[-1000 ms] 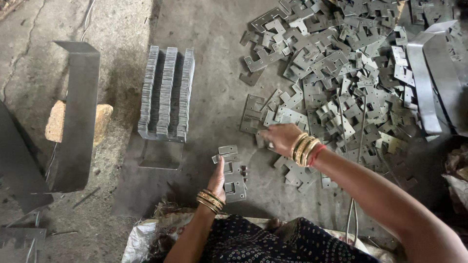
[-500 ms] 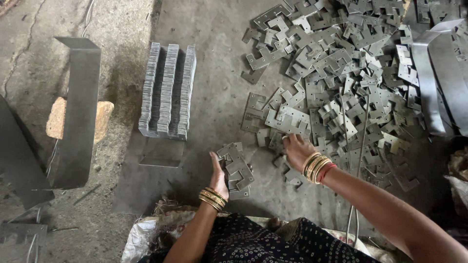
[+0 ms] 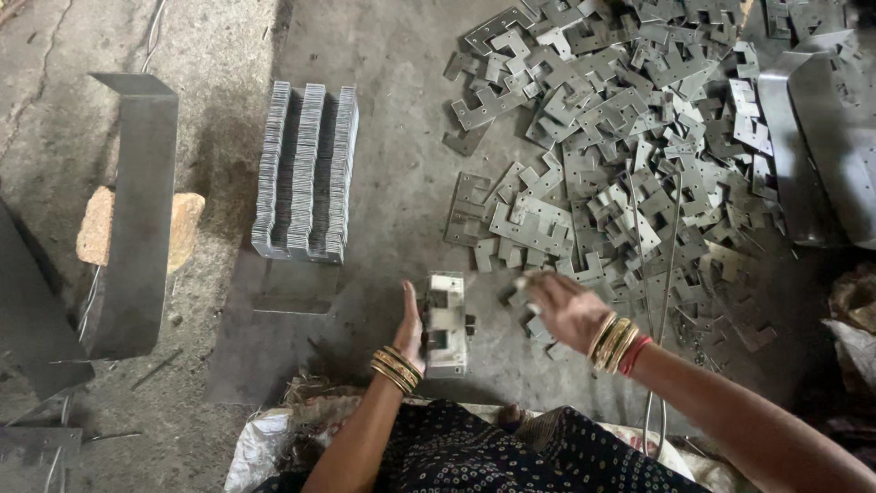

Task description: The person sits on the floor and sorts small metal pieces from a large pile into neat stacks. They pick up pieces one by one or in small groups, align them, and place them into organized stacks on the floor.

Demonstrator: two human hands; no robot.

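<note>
Steadying a small stack of metal plates, left hand flat — right hand fingers loosely spread.

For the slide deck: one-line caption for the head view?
Left hand steadies a small stack of metal plates on the floor; right hand hovers by the loose pile.

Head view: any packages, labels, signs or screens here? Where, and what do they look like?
No labels, signs or screens show.
White sack: bottom edge, by the person's lap, crumpled, whitish; the only package-like thing.
Small stack of metal plates: on the floor, grey, steadied on edge by the left hand.
Right hand: over the near edge of the loose pile of plates; whether it holds one is unclear.
</note>
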